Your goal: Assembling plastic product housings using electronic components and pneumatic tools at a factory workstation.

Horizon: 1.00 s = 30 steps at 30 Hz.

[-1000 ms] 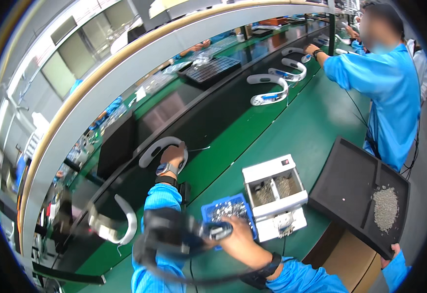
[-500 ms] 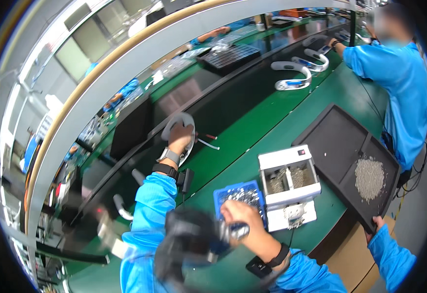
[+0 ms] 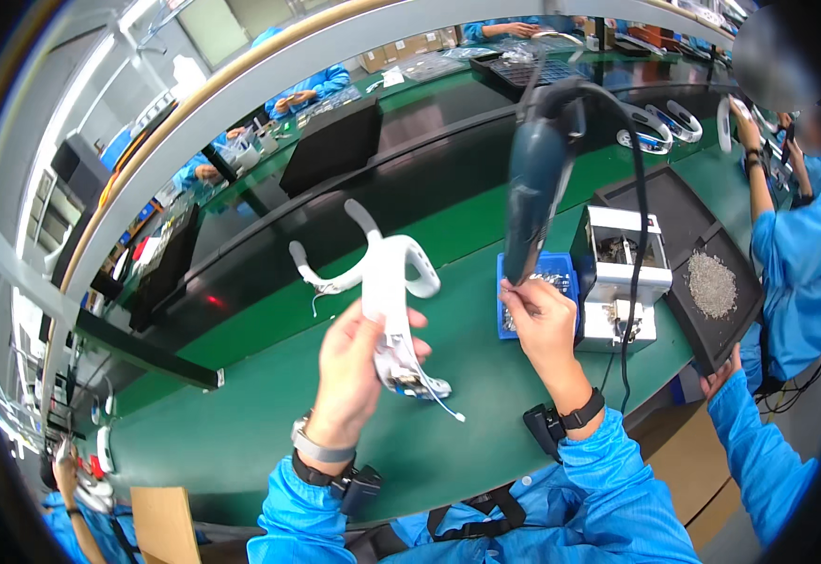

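White housing [image 3: 385,282], gripped in left hand [image 3: 349,367], right hand [image 3: 551,334] pinching dark tool [image 3: 534,193] (by its tip)

Brown cardboard boxes [image 3: 403,50] sit beyond a black panel [image 3: 331,148].

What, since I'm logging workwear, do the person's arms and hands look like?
The sleeves are blue. The left hand is bare, with a grey wristband, black strap and small black box; the right hand is bare, with a black wristband and another box.
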Each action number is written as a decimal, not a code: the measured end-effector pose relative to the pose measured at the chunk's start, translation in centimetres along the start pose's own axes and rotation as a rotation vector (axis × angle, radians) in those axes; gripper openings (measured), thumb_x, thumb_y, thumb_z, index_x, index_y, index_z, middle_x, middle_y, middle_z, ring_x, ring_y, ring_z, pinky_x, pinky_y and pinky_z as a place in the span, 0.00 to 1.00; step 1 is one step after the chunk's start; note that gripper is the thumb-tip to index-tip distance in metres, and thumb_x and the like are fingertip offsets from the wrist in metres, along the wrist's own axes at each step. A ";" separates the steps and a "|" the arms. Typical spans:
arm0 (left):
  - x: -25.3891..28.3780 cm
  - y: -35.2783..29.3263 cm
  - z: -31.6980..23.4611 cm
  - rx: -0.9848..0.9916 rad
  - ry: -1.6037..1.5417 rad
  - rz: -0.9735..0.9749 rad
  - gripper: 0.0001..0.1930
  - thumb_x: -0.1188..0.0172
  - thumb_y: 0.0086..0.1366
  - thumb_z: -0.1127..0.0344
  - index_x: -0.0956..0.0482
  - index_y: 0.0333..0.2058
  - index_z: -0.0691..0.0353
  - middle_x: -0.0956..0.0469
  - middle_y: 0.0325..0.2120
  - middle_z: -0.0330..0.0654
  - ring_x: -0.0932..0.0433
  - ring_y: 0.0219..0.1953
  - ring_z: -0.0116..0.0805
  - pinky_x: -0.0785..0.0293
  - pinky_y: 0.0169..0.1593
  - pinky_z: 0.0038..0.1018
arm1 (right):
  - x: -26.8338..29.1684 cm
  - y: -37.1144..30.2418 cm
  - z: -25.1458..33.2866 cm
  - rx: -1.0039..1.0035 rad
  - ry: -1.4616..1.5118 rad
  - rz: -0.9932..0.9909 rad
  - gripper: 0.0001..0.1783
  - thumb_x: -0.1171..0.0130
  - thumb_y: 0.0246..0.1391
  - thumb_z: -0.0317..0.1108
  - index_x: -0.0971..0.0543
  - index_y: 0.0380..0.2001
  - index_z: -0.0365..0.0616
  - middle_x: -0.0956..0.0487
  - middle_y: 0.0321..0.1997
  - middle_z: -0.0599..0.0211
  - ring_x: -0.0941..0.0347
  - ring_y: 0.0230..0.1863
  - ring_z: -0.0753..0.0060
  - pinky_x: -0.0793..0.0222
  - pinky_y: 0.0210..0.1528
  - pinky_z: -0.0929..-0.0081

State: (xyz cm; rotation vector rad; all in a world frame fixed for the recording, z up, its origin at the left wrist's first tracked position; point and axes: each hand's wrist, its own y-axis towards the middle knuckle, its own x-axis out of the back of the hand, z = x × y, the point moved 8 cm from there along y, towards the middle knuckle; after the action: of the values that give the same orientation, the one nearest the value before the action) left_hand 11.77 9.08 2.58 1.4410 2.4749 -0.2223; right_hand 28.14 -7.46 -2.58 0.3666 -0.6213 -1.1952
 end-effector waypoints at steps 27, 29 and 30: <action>-2.3 -6.0 2.9 -0.014 -0.099 0.164 0.27 0.50 0.64 0.79 0.40 0.62 0.68 0.27 0.50 0.40 0.27 0.52 0.27 0.30 0.54 0.25 | -0.5 -5.2 17.1 0.644 -0.181 0.072 0.13 0.30 0.32 0.26 0.18 0.28 0.44 0.22 0.31 0.70 0.25 0.32 0.65 0.26 0.29 0.73; -2.1 -6.1 2.7 -0.029 -0.182 0.184 0.23 0.51 0.69 0.73 0.39 0.62 0.68 0.27 0.50 0.40 0.28 0.52 0.27 0.31 0.56 0.26 | -0.5 -5.3 17.4 0.647 -0.200 0.084 0.13 0.30 0.33 0.27 0.18 0.29 0.45 0.22 0.31 0.70 0.24 0.32 0.65 0.26 0.29 0.73; -2.1 -6.1 2.8 -0.026 -0.180 0.185 0.23 0.51 0.69 0.73 0.39 0.62 0.68 0.27 0.50 0.40 0.28 0.52 0.27 0.31 0.56 0.26 | -0.6 -5.4 17.5 0.651 -0.219 0.096 0.13 0.30 0.33 0.27 0.18 0.29 0.45 0.22 0.31 0.70 0.24 0.32 0.65 0.26 0.29 0.73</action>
State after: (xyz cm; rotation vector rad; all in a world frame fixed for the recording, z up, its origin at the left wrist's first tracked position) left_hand 7.85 3.55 0.57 1.5541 2.1804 -0.2681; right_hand 13.08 -7.69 7.83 0.7473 -1.2089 -0.9234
